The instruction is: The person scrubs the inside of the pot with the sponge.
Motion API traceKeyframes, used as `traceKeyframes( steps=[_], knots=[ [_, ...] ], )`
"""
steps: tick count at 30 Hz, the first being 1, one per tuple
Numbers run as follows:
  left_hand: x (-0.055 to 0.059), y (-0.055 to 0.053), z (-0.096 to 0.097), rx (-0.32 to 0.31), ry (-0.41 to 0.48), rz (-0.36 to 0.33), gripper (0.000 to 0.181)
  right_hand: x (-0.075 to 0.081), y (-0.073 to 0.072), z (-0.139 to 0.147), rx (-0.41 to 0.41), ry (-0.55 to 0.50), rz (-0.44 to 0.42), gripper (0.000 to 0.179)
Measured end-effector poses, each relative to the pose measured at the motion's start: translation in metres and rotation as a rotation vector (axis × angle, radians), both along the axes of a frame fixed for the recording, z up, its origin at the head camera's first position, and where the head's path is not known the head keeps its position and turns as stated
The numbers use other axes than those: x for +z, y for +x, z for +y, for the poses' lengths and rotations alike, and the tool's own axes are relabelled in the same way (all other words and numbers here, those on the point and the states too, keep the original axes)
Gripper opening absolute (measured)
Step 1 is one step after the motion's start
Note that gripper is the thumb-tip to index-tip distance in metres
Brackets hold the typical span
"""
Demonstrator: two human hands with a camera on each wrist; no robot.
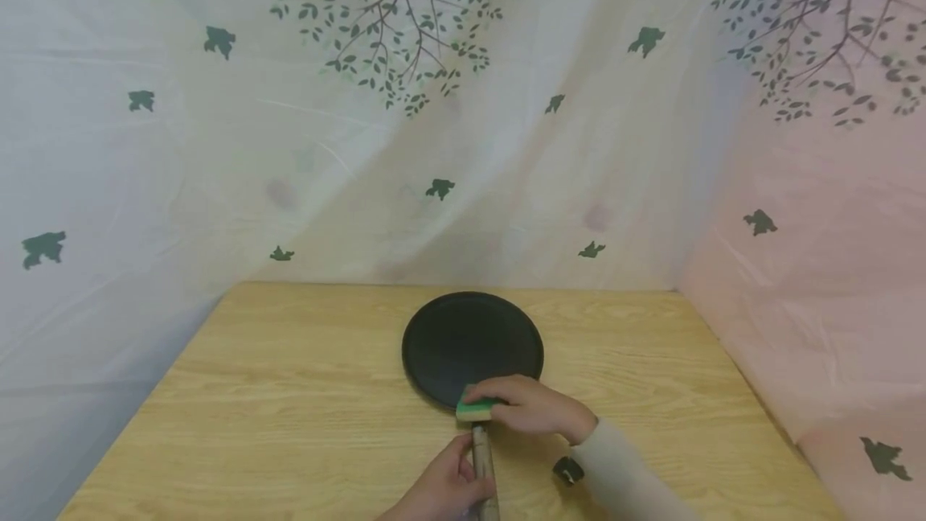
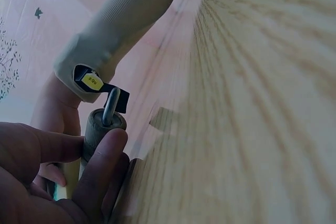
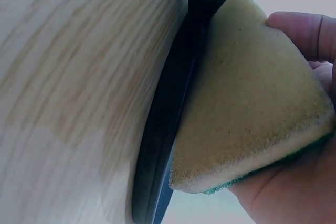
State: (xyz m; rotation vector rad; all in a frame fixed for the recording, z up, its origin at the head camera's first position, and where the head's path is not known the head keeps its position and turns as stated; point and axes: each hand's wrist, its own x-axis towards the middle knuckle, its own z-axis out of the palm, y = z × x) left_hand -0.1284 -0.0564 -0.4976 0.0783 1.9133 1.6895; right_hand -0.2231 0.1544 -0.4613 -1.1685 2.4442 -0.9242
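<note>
A black pan (image 1: 470,344) lies on the wooden table (image 1: 289,392), its handle (image 1: 486,469) pointing toward the person. The left hand (image 1: 448,482) is closed round the handle, thumb on one side, fingers on the other. The right hand (image 1: 531,404), fingers bent, pinches a sponge (image 1: 473,412), green side up, at the pan's near rim, where the handle begins. 1 black gadget (image 2: 92,80) with a yellow label sits at the right cuff (image 1: 592,445).

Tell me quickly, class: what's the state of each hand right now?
Left hand: closed, holding the pan handle.
Right hand: closed, holding the sponge.
</note>
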Motion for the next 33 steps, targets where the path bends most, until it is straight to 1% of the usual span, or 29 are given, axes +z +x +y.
traceKeyframes(
  steps=[1, 2, 7, 8, 9, 11, 15, 18, 21, 26, 29, 33],
  knots=[
    [-0.002, -0.002, 0.0, -0.004, -0.006, 0.004, 0.078, 0.0, 0.0, -0.001, -0.001, 0.001, -0.004, 0.043],
    [-0.009, -0.004, 0.0, -0.006, 0.0, 0.008, 0.079, -0.001, 0.0, -0.002, -0.003, 0.002, -0.007, 0.044],
    [-0.053, -0.018, -0.001, -0.021, 0.045, 0.038, 0.085, -0.001, -0.001, -0.009, 0.003, -0.005, -0.005, 0.045],
    [-0.06, -0.02, -0.001, -0.023, 0.053, 0.048, 0.087, -0.001, -0.002, -0.011, 0.008, -0.008, -0.002, 0.044],
    [-0.062, -0.021, -0.001, -0.027, 0.055, 0.055, 0.088, -0.001, -0.002, -0.013, 0.012, -0.012, -0.001, 0.044],
    [-0.062, -0.022, -0.001, -0.032, 0.053, 0.071, 0.089, 0.0, -0.004, -0.017, 0.021, -0.013, 0.003, 0.045],
    [-0.055, -0.019, -0.002, -0.035, 0.037, 0.102, 0.09, 0.002, -0.007, -0.026, 0.042, -0.012, 0.014, 0.046],
    [-0.053, -0.019, -0.002, -0.044, 0.028, 0.121, 0.09, 0.004, -0.007, -0.03, 0.045, -0.001, 0.016, 0.046],
    [-0.054, -0.02, -0.002, -0.049, 0.026, 0.11, 0.091, 0.005, -0.009, -0.034, 0.049, 0.016, 0.008, 0.046],
    [-0.061, -0.024, -0.002, -0.051, 0.039, 0.068, 0.091, 0.006, -0.015, -0.041, 0.09, 0.055, 0.025, 0.046],
    [-0.063, -0.024, -0.002, -0.049, 0.044, 0.066, 0.092, 0.005, -0.018, -0.045, 0.093, 0.08, 0.02, 0.047],
    [-0.061, -0.021, -0.004, -0.037, 0.042, 0.077, 0.093, 0.003, -0.019, -0.051, 0.086, 0.088, 0.011, 0.048]
  ],
)
